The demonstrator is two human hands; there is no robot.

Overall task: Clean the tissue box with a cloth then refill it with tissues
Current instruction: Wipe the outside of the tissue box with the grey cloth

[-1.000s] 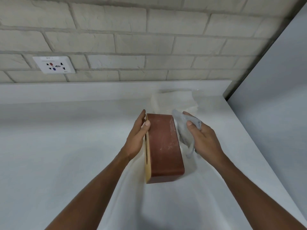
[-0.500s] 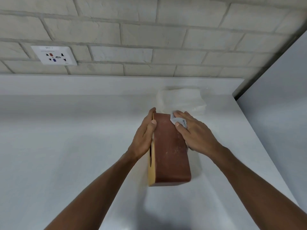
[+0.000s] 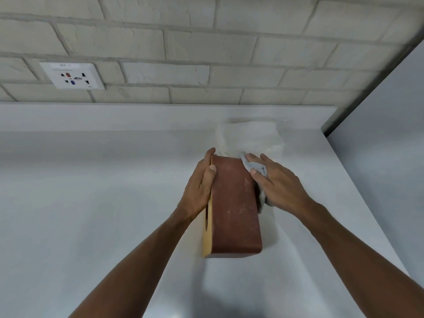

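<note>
The left hand (image 3: 199, 189) clamps its fingers on the reddish-brown wooden tissue box (image 3: 234, 207); the right hand (image 3: 280, 187) fingers pinch a grey cloth (image 3: 255, 165) against its right side. White counter (image 3: 91, 203) beneath, brick wall (image 3: 206, 42) behind.

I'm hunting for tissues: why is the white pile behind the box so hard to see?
Head view: the tissue pile is white on a white counter and slightly blurry, so its edges fade; the brown tissue box stands out.
</note>
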